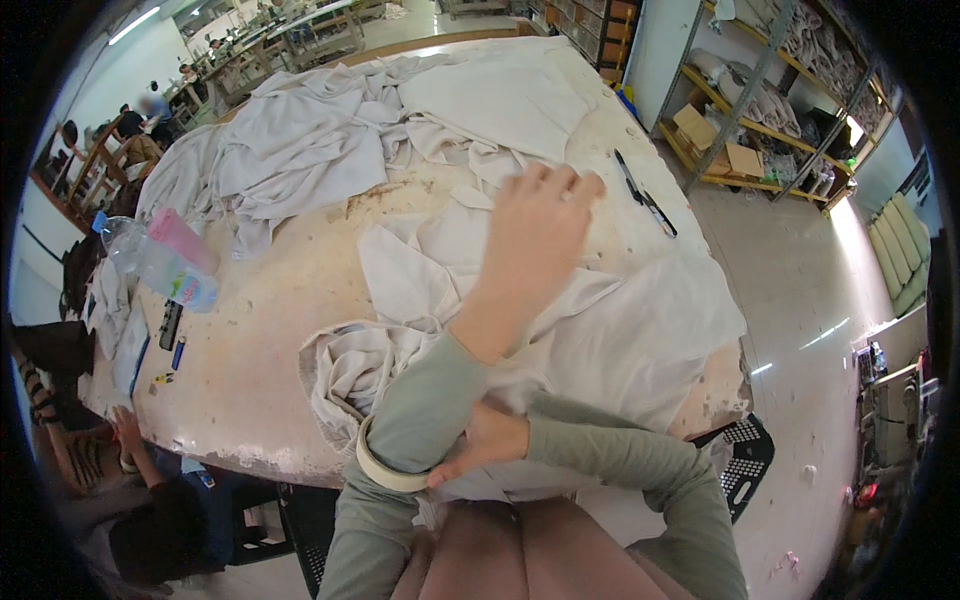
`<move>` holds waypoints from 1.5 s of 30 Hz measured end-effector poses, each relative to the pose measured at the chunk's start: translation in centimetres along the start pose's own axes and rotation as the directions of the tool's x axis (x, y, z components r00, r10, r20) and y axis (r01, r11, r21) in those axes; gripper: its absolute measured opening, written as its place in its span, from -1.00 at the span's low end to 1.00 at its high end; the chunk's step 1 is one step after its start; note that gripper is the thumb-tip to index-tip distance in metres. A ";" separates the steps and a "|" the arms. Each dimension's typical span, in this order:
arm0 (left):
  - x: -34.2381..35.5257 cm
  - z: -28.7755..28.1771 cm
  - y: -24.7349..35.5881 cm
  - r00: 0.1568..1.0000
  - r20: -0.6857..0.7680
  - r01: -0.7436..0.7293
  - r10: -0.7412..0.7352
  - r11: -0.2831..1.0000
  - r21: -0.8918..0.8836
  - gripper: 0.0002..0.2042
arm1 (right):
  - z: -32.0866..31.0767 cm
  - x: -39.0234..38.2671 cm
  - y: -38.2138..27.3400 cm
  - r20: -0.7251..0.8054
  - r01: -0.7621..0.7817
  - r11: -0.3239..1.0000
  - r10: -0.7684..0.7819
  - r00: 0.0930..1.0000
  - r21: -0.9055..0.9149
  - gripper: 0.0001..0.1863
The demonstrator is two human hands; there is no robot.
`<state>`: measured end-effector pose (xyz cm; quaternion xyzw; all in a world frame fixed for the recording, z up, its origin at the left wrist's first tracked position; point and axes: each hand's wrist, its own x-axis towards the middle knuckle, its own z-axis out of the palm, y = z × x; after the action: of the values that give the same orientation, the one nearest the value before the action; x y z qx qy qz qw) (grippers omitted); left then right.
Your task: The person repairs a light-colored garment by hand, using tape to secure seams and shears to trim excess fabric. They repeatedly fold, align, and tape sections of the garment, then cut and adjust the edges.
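Head view: pale cloth (650, 320) lies rumpled across the near part of the bench (240, 370), centre to right of the frame, with a gathered bundle (365, 370) at its left; whether they are one piece cannot be told. The left hand (540, 225), blurred, is over the cloth at upper centre, fingers partly bent; whether it touches or grasps anything is unclear. Lower down, the right hand (490, 440) reaches across to a cream ring (388, 478), perhaps a tape roll, circling the left sleeve (425, 400); a fingertip meets its edge, but how far the fingers close is hidden. The step in hand seems to be shifting that ring. The next move calls for a sure hold on it and a steady left forearm.
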<state>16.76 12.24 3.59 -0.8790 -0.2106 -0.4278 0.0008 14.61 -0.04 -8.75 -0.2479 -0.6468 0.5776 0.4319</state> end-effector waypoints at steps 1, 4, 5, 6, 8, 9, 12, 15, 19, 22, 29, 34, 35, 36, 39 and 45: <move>-0.3 0.8 0.1 0.998 0.023 -0.056 0.058 0.994 -0.095 -0.70 | -0.3 0.1 -0.1 -0.048 -0.033 0.996 0.037 0.998 0.087 -0.01; -2.1 1.6 0.1 0.983 0.102 -0.095 0.152 0.899 -0.428 -0.65 | -1.1 0.5 -0.9 -0.276 0.045 0.964 0.030 0.961 0.262 0.03; -3.0 1.3 0.0 0.980 0.139 -0.040 0.141 0.830 -0.556 -0.64 | -1.9 0.6 -1.3 -0.362 0.079 0.966 0.016 0.932 0.246 0.02; -3.8 1.0 -0.2 0.974 0.178 0.019 0.137 0.740 -0.672 -0.62 | -2.7 0.7 -1.7 -0.458 0.109 0.967 0.008 0.889 0.228 0.02; -5.3 -0.6 -1.4 0.927 0.365 0.221 0.088 0.656 -0.721 -0.65 | -3.9 0.9 -2.3 -0.507 0.155 0.867 0.124 0.853 0.473 0.01; -6.1 -1.6 -2.0 0.886 0.460 0.337 0.056 0.602 -0.724 -0.66 | -4.3 1.0 -2.5 -0.536 0.219 0.790 0.159 0.829 0.573 0.01; -9.4 -4.4 -2.9 0.764 0.605 0.631 -0.223 0.452 -0.631 -0.71 | -4.7 1.6 -3.0 -0.563 0.242 0.804 0.135 0.815 0.543 -0.13; -11.6 -5.7 -3.5 0.933 0.310 0.341 -0.181 0.722 -0.602 -0.77 | -5.0 1.9 -3.3 -0.532 0.179 0.758 0.248 0.810 0.627 -0.20; -13.4 -5.6 -3.6 0.985 0.160 0.000 0.058 0.939 -0.343 -0.84 | -6.7 1.8 -3.6 -0.357 -0.007 0.648 0.428 0.830 0.761 -0.33; -14.1 -5.2 -3.7 0.972 0.233 0.047 0.018 0.962 -0.271 -0.84 | -7.6 1.9 -3.5 -0.348 -0.171 0.756 0.473 0.809 0.632 -0.44; -14.6 -4.7 -5.0 0.929 0.361 0.196 -0.079 0.933 -0.301 -0.82 | -7.9 1.9 -2.8 -0.512 -0.054 0.692 -0.477 0.714 -0.720 -0.65; -14.9 -4.8 -4.8 0.942 0.283 0.249 -0.181 0.942 -0.226 -0.71 | -7.8 1.3 -2.1 -0.270 -0.029 0.361 -0.638 0.721 -0.932 -0.80; -15.0 -5.0 -4.8 0.921 0.325 0.296 -0.216 0.929 -0.221 -0.70 | -7.5 1.3 -1.9 -0.270 -0.001 0.379 -0.657 0.704 -0.925 -0.80; -15.0 -5.2 -4.9 0.901 0.349 0.346 -0.259 0.913 -0.215 -0.68 | -7.2 1.4 -1.7 -0.245 0.035 0.378 -0.663 0.707 -0.925 -0.80; -15.0 -5.8 -5.4 0.893 0.240 0.442 -0.381 0.843 -0.308 -0.69 | -5.5 1.7 -1.4 -0.214 0.200 0.481 -0.674 0.708 -0.854 -0.82; -14.3 -6.0 -5.2 0.965 0.219 0.192 -0.147 0.960 -0.202 -0.83 | -6.3 1.1 -2.4 -0.522 0.087 0.833 -0.420 0.743 -0.546 -0.88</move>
<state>2.57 10.60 -4.27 -0.8911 -0.2353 -0.3555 -0.1556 19.80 3.72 -6.40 -0.4311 -0.6193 0.2134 0.6205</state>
